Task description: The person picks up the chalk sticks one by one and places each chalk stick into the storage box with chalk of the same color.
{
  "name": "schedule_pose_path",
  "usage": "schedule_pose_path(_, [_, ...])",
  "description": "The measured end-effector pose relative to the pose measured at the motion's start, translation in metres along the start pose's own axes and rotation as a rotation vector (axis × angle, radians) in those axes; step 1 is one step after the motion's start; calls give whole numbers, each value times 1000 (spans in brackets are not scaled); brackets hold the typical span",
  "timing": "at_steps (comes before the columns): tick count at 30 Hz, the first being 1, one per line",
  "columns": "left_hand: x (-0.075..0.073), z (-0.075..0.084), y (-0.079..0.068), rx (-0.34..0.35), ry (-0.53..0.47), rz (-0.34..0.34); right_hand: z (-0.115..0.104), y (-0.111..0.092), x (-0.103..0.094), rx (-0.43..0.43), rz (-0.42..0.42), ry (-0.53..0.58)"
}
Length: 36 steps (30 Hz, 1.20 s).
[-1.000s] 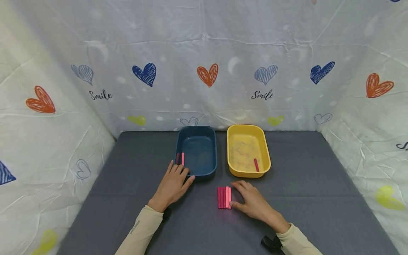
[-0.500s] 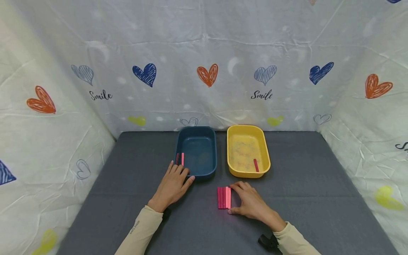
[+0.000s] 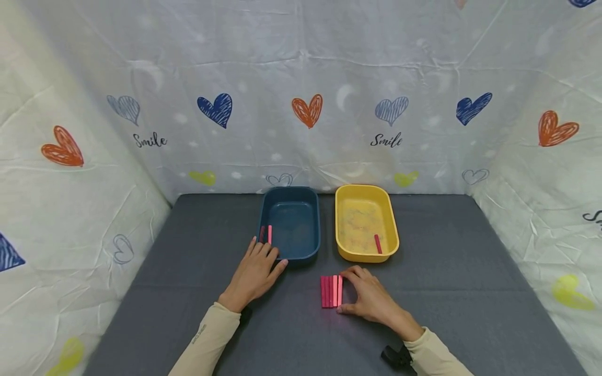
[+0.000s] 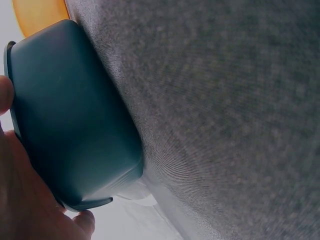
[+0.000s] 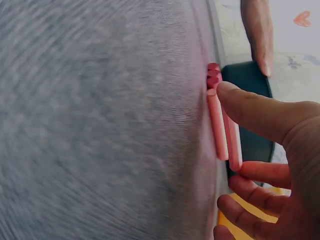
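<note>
In the head view, my left hand (image 3: 254,274) rests on the near left rim of a blue tray (image 3: 297,230), fingers over the edge. Two slim sticks, a dark one (image 3: 262,233) and a pink one (image 3: 270,234), lie inside by those fingers. My right hand (image 3: 373,297) pinches a light pink stick (image 5: 232,142) end to end between thumb and index finger. Beside it stands a row of sticks, dark pink ones (image 3: 326,292) at the left and another light pink one (image 5: 217,125) at the right. The held stick sits slightly apart from that row.
A yellow tray (image 3: 345,245), with one dark red stick (image 3: 378,244) in it, stands right of the blue one. Both are near the back edge of the grey table (image 3: 197,235). A printed white sheet (image 3: 263,146) hangs behind and at the sides.
My right thumb has moved round to the near end of the rightmost pink stick. That stick has shifted slightly right, opening a narrow gap. The left hand has stayed put.
</note>
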State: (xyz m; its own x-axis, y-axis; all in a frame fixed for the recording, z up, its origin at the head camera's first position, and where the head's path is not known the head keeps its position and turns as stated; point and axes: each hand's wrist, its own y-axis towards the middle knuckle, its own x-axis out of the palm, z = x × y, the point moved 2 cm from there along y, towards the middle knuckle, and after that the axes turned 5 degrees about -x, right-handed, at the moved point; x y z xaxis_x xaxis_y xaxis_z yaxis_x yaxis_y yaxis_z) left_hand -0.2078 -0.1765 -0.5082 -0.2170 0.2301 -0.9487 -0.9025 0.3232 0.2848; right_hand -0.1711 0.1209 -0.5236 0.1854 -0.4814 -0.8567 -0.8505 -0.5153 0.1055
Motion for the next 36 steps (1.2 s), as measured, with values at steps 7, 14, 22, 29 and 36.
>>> schedule_pose_path(7, [-2,1,6,10,11,17,-8,-1,-22,-11,66,-9])
schedule_pose_path(14, [-1,2,8,11,10,16,-19,1,-44,-12,112,-15])
schedule_pose_path(22, [-1,-1,3,-13,18,12,-32,18,-59,-114,171,-33])
schedule_pose_path(29, [1,-2,-2,-8,22,15,-41,36,-69,-127,170,18])
schedule_pose_path(36, [0,2,-1,-9,18,18,-47,54,-76,-126,201,23])
